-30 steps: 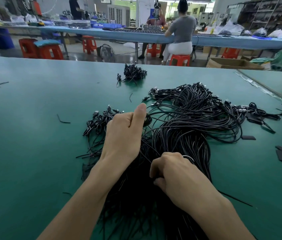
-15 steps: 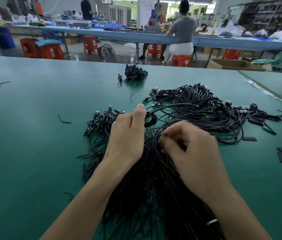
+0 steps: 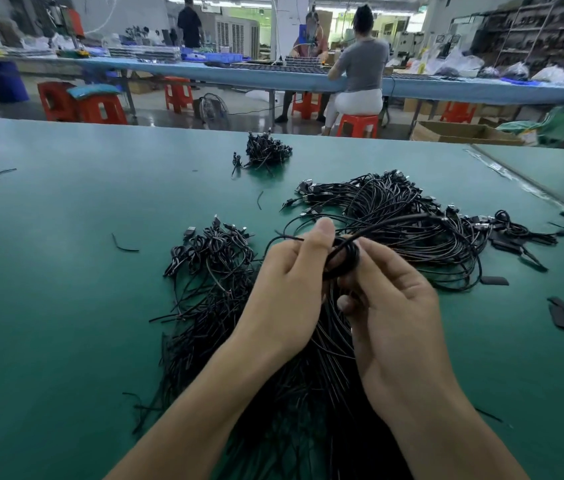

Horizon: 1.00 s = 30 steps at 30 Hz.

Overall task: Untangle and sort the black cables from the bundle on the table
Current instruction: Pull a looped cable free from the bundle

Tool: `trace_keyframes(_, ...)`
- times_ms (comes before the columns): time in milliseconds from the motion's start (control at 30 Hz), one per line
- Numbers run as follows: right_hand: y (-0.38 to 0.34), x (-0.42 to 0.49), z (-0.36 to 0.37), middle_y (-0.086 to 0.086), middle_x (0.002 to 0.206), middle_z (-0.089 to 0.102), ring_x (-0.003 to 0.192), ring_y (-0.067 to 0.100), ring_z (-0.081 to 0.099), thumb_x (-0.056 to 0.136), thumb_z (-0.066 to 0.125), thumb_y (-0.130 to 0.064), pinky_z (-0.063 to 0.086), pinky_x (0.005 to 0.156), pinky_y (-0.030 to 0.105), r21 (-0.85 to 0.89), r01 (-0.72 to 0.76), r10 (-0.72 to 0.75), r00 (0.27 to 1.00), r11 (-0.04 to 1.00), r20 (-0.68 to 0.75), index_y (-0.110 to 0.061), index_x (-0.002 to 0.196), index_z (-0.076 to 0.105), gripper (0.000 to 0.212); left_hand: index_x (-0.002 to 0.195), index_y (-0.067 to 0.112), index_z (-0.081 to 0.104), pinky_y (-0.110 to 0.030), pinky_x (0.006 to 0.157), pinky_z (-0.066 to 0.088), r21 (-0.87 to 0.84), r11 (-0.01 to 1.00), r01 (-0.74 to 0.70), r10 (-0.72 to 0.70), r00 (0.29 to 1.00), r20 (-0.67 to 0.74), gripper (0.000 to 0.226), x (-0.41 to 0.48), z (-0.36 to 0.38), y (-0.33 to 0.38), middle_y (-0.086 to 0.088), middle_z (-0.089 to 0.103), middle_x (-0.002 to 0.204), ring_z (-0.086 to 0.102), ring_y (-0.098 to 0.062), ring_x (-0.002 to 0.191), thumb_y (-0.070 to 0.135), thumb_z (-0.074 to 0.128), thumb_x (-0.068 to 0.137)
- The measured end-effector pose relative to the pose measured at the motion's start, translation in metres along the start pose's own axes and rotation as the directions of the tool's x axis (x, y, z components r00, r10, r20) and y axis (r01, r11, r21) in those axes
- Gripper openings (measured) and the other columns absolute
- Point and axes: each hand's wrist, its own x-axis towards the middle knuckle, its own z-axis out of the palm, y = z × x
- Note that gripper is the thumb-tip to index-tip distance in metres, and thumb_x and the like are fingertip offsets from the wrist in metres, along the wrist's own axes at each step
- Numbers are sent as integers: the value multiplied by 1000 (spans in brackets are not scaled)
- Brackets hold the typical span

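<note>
From the head view, I am lifting both hands off the bundle (image 3: 412, 230) of black cables that is sprawling across the green desk (image 3: 65, 271). A second ago my right hand (image 3: 394, 317) was working low at the near end of the bundle. Now it is coming up to meet my left hand (image 3: 287, 289) just above the bundle's middle. Between them I am holding a small coil of cable (image 3: 342, 258). My left fingers (image 3: 322, 233) are curling round its left side with the thumb standing up, and my right fingers (image 3: 374, 251) are pinching its right side. Strands are trailing from the coil back towards the bundle, so I judge this cable is not free yet. The connector cluster (image 3: 211, 247) is lying just left of the bundle and a small separate pile (image 3: 266, 152) is sitting well beyond the bundle, both unmoved.
</note>
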Motion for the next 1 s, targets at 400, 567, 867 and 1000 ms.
trace_keyframes(400,2,-2,-9,-10,88,60,84,6,58,88,71,-13,43,75,10,-713,623,-423,768,322,480,-20,90,75,8,52,27,42,-33,50,25,323,942,-95,160,970,-181,55,9,-15,-7,10,35,44,28,-10,46,41,39,105)
trace_keyframes(567,-14,9,-23,-2,98,61,94,18,54,90,67,-20,45,86,28,-634,773,-465,565,11,681,-12,90,75,11,47,21,41,-28,44,23,291,957,-2,-9,999,38,64,7,-17,-7,8,33,41,27,-12,39,51,37,103)
trace_keyframes(867,-37,16,-39,-22,87,71,89,9,62,82,70,-29,48,78,29,-688,621,-166,776,376,609,-35,86,74,8,69,11,59,-17,45,35,124,990,73,-129,833,538,55,-5,-14,-3,12,43,53,39,-4,44,64,61,82)
trace_keyframes(1000,-37,13,-38,-34,74,59,65,0,55,76,81,-19,39,60,7,-707,639,-150,765,304,626,-34,88,68,23,70,12,59,-30,58,32,349,937,-3,-217,777,591,29,-5,-20,1,2,42,62,41,-13,59,25,86,70)
